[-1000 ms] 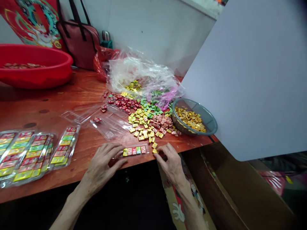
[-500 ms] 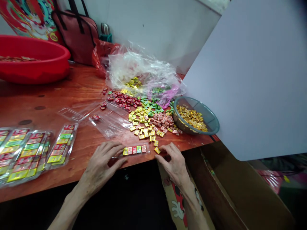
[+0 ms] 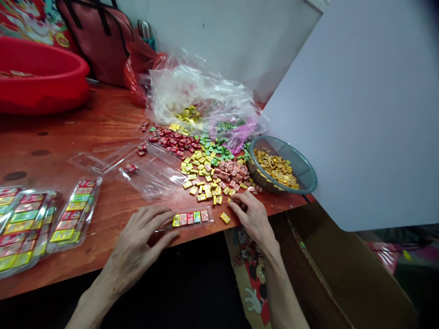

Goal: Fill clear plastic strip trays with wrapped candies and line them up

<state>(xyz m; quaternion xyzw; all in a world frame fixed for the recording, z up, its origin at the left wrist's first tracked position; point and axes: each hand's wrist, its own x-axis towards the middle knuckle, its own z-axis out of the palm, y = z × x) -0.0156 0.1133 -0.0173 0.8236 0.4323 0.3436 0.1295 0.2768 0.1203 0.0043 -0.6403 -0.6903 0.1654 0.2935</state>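
Reddish wooden tabletop (image 3: 103, 114) runs beneath a white wall (image 3: 219, 32), with a red plastic basin (image 3: 41, 77) at its far left and heaps of small foil-wrapped packets (image 3: 216, 171) across it. The left hand (image 3: 140, 242) lies open, fingertips against a clear plastic tray (image 3: 210, 220) holding five coloured squares (image 3: 190, 218); the right hand (image 3: 252, 217) curls just beside a loose yellow square (image 3: 225, 218), and whether it grips anything cannot be told.

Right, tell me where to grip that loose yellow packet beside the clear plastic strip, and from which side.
Pinch the yellow packet by two opposite edges, coming down from above with the right hand, which is nearest it on that side. It lies flat and thin on the wooden table, apart from the pile, so a pinch can reach around it.
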